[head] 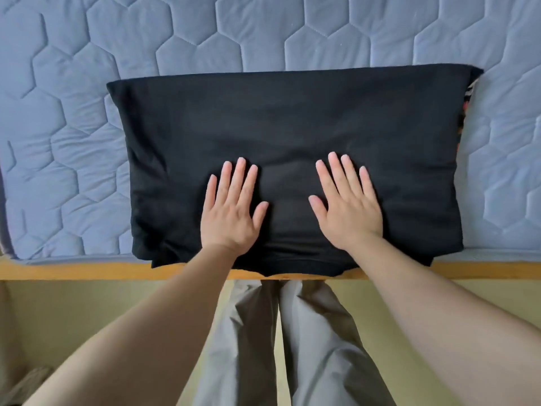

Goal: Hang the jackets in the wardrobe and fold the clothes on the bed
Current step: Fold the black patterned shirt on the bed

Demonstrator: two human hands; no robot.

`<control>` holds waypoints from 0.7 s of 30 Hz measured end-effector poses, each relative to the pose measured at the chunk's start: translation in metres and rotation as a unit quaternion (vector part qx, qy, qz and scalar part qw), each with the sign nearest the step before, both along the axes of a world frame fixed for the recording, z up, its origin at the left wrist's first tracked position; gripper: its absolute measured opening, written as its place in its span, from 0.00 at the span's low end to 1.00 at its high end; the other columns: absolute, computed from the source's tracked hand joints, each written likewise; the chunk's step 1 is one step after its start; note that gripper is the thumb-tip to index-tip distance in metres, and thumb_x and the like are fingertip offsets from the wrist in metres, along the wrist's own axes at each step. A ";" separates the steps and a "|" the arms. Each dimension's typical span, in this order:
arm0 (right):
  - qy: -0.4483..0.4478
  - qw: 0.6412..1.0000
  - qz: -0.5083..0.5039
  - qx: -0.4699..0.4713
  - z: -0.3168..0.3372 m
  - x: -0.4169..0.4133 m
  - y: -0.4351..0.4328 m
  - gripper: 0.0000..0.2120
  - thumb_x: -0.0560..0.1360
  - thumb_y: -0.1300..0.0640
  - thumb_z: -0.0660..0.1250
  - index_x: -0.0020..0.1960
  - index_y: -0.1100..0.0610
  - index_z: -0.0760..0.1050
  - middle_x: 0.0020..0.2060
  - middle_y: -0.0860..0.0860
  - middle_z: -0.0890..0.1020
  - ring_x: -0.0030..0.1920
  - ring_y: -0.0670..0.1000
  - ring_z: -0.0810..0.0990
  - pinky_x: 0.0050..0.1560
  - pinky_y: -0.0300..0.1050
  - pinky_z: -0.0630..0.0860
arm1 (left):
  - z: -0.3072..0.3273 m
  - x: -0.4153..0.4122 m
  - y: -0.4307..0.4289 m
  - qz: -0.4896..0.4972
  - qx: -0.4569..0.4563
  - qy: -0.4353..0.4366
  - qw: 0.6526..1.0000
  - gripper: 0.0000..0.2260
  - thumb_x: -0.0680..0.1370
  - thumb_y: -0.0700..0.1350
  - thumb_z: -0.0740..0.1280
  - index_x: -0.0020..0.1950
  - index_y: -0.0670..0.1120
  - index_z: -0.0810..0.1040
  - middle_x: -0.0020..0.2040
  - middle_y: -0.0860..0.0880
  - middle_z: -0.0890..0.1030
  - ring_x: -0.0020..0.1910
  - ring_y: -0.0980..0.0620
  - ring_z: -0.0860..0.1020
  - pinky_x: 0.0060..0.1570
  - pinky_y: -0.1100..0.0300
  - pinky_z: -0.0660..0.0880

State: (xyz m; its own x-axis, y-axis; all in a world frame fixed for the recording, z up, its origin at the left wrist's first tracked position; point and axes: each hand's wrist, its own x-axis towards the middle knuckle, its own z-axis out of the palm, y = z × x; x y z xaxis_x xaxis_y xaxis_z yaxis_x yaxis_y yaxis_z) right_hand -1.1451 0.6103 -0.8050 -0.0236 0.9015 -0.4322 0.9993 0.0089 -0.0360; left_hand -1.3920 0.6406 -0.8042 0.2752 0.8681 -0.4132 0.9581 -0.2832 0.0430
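Observation:
A black garment [292,121], folded into a wide rectangle, lies on the blue quilted mattress [205,33] at its near edge. Its lower hem hangs slightly over the wooden bed frame [73,271]. My left hand [231,209] lies flat on the garment's near middle with fingers straight and spread. My right hand [347,203] presses flat beside it, a little to the right, fingers straight too. A strip of printed pattern [465,106] shows at the garment's right edge.
The mattress stretches bare to the left, right and far side of the garment. Below the frame are my grey trousers [292,347] and a yellowish floor [102,312]. A bit of grey cloth [26,382] lies at the bottom left.

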 end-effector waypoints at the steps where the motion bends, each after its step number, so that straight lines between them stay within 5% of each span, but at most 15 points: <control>1: -0.009 1.000 -0.002 0.004 -0.001 0.010 0.000 0.32 0.83 0.39 0.42 0.83 0.51 0.45 0.82 0.50 0.47 0.82 0.52 0.45 0.80 0.57 0.45 | -0.001 -0.012 0.004 0.009 0.012 0.007 1.000 0.31 0.84 0.63 0.49 0.84 0.52 0.47 0.84 0.51 0.46 0.83 0.48 0.44 0.80 0.45 0.42; 5: -0.048 0.990 -0.132 0.006 0.000 0.053 -0.005 0.33 0.83 0.37 0.42 0.83 0.50 0.42 0.82 0.52 0.45 0.82 0.54 0.44 0.80 0.60 0.45 | 0.004 -0.060 0.018 0.157 0.018 0.023 0.987 0.32 0.83 0.64 0.47 0.84 0.52 0.46 0.84 0.50 0.45 0.83 0.47 0.43 0.80 0.46 0.42; 9: -0.043 0.977 -0.208 -0.019 0.009 0.071 -0.005 0.35 0.82 0.36 0.37 0.83 0.54 0.41 0.82 0.54 0.45 0.82 0.54 0.44 0.80 0.57 0.47 | 0.018 -0.080 0.027 0.178 -0.027 0.010 0.984 0.32 0.83 0.65 0.41 0.84 0.52 0.43 0.84 0.52 0.42 0.82 0.51 0.41 0.81 0.50 0.44; 13: -0.003 0.970 -0.241 0.038 0.029 0.056 0.027 0.32 0.83 0.42 0.47 0.82 0.54 0.48 0.82 0.57 0.48 0.82 0.56 0.48 0.80 0.61 0.48 | 0.035 -0.044 0.053 0.268 0.034 -0.030 0.962 0.30 0.84 0.57 0.50 0.84 0.47 0.49 0.84 0.48 0.48 0.83 0.49 0.45 0.81 0.48 0.46; 16: 0.043 0.977 -0.191 0.079 0.045 0.057 0.081 0.33 0.79 0.54 0.61 0.81 0.54 0.52 0.82 0.56 0.49 0.81 0.56 0.49 0.79 0.58 0.55 | 0.044 -0.021 0.102 0.218 0.062 -0.059 0.972 0.35 0.78 0.44 0.60 0.83 0.47 0.51 0.84 0.49 0.50 0.83 0.49 0.47 0.80 0.49 0.45; 19: 0.039 0.988 -0.147 0.012 0.052 0.071 0.142 0.37 0.74 0.63 0.64 0.80 0.53 0.54 0.82 0.53 0.49 0.81 0.56 0.50 0.75 0.59 0.62 | 0.044 -0.015 0.159 0.126 0.047 -0.029 0.991 0.39 0.72 0.38 0.65 0.81 0.47 0.55 0.83 0.49 0.55 0.82 0.48 0.50 0.80 0.47 0.48; 21: 0.023 0.991 -0.118 -0.052 0.053 0.081 0.176 0.35 0.73 0.63 0.65 0.77 0.54 0.58 0.79 0.55 0.58 0.78 0.60 0.59 0.71 0.61 0.67 | 0.045 -0.015 0.192 0.080 0.007 -0.003 0.997 0.37 0.69 0.38 0.68 0.78 0.47 0.61 0.79 0.47 0.63 0.79 0.45 0.58 0.78 0.46 0.54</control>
